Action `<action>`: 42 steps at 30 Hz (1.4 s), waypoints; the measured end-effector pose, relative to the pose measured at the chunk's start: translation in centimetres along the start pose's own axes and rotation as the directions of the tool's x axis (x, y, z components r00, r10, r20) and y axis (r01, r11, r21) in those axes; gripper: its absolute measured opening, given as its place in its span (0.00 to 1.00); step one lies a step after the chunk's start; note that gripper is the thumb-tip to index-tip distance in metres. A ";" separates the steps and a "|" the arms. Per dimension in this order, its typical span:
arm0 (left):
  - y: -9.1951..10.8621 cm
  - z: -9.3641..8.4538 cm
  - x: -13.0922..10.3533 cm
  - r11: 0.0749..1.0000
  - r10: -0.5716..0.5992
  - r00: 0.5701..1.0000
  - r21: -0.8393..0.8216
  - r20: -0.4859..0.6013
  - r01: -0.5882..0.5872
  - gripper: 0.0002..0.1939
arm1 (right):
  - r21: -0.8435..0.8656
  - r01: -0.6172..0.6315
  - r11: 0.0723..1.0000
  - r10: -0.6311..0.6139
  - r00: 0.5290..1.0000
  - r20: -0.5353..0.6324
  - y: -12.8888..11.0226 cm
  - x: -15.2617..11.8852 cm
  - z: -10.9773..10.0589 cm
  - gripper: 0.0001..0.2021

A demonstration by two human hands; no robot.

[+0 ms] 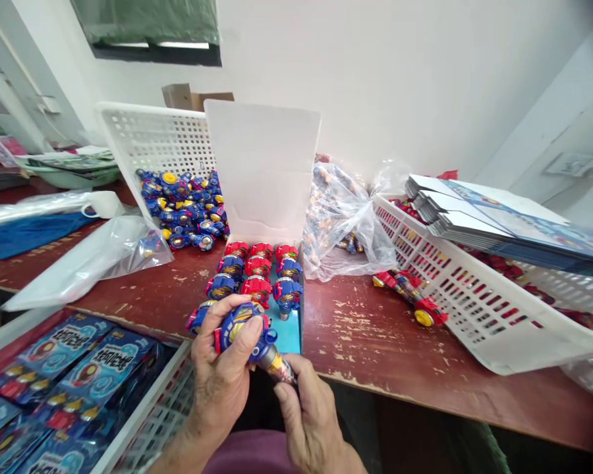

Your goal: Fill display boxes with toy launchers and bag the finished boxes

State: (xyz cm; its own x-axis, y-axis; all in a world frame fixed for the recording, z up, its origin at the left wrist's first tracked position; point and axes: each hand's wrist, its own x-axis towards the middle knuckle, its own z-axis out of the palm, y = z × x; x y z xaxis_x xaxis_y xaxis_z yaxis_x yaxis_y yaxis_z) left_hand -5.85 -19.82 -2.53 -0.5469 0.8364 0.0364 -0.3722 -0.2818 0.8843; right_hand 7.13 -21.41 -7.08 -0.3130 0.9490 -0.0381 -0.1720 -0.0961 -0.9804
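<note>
A blue toy watch [242, 326] with a round dial is gripped in my left hand [222, 375], thumb across its face. My right hand [309, 408] is closed around a clear tube of small colourful pieces [279, 368], whose upper end meets the toy watch. Just beyond my hands an open display box [289, 336] stands with its white lid [264, 171] raised. Rows of red toy watches [255, 288] and blue toy watches [221, 287] sit inside it. Part of the box's near end is hidden behind my hands.
Behind on the left, a white basket [153, 122] holds many blue toys [192, 210]. A clear plastic bag [346, 217] and a white basket [464, 296] topped with flat cartons [504, 217] are to the right. A red-blue toy [412, 296] lies beside it. Packed boxes [109, 368] fill a lower-left crate.
</note>
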 end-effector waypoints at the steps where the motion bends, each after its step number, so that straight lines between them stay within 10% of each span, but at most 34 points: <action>1: 0.1 0.0 0.0 1.000 -0.017 1.000 -0.009 0.007 0.017 0.19 | 0.088 -0.119 0.989 0.113 0.991 0.074 0.0 0.1 0.0 0.25; 5: 0.6 0.2 0.2 0.999 -0.027 0.999 -0.023 0.046 0.028 0.18 | 0.320 -0.485 0.814 0.336 0.842 0.421 -0.7 0.6 0.0 0.28; 10: 0.3 0.4 0.6 1.000 0.012 1.000 0.002 0.027 -0.012 0.19 | -0.148 0.088 0.985 -0.079 0.995 0.069 -0.6 0.6 -0.4 0.24; 16: -0.4 -0.4 1.0 0.991 0.037 0.982 0.116 0.184 -0.060 0.15 | 0.157 -0.228 0.961 0.154 0.912 0.381 0.1 1.0 -0.9 0.24; 20: -0.6 -0.3 -0.5 0.908 0.062 0.940 0.373 0.336 -0.193 0.16 | -0.349 0.199 0.916 -0.131 0.969 0.211 -1.1 1.0 -2.7 0.25; 23: -1.3 0.1 -2.3 0.920 -0.159 0.873 0.390 0.462 -0.039 0.28 | -0.477 0.422 0.771 -0.362 0.907 0.216 -1.8 0.5 -3.8 0.36; 28: -1.7 0.2 -4.1 0.926 -0.262 0.750 0.377 0.607 0.018 0.38 | -0.535 0.383 0.753 -0.344 0.922 0.176 -1.9 -0.5 -4.5 0.26; 34: 3.4 -2.5 0.1 0.656 0.301 0.793 0.488 0.530 -0.576 0.20 | -0.592 0.326 0.737 -0.491 0.860 -0.137 -3.3 1.1 -5.7 0.29; 38: 4.1 -6.6 6.3 0.393 0.336 0.782 0.676 0.525 -0.624 0.21 | -0.614 0.453 0.647 -0.678 0.709 -0.192 -3.4 3.8 -5.1 0.29; 42: 0.7 -9.3 8.4 0.794 0.274 0.936 0.498 0.220 -0.349 0.25 | -0.644 0.587 0.490 -0.758 0.653 0.019 -1.3 6.2 -4.3 0.30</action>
State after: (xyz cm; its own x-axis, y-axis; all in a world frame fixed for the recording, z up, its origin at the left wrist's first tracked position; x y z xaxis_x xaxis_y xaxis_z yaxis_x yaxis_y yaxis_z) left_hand -17.68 -17.37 -5.95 -0.4495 0.8091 0.3787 0.2686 -0.2818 0.9211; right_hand 9.41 -14.15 -6.82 -0.0917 0.6863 0.7215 0.3337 0.7038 -0.6271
